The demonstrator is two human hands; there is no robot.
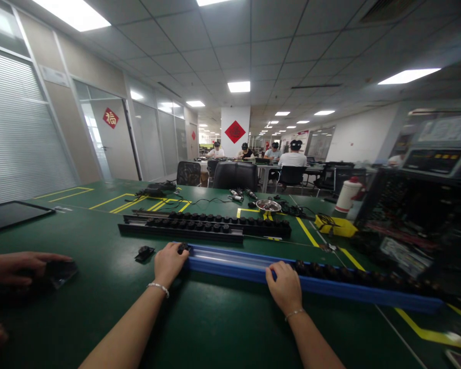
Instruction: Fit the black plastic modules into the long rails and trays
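Observation:
A long blue channel rail (pixel 230 264) lies across the green table in front of me. My left hand (pixel 169 264) is at its left end, thumb and fingers closed around a small black knobbed part (pixel 183 248) at the channel's mouth. Farther right, my right hand (pixel 285 287) grips the rail's near wall with curled fingers, close to where a row of black round parts (pixel 330 271) fills the channel. Between my hands the channel's inside is bare. A loose black part (pixel 144 253) sits on the table left of my left hand.
Dark rails (pixel 184 233) with black round parts lie behind the blue one. A co-worker's hand (pixel 19 266) at left touches a dark, shiny piece (pixel 63 271). A metal dish (pixel 268 205), yellow tray (pixel 336 225), white bottle (pixel 348 195) and equipment (pixel 403 220) stand toward the right.

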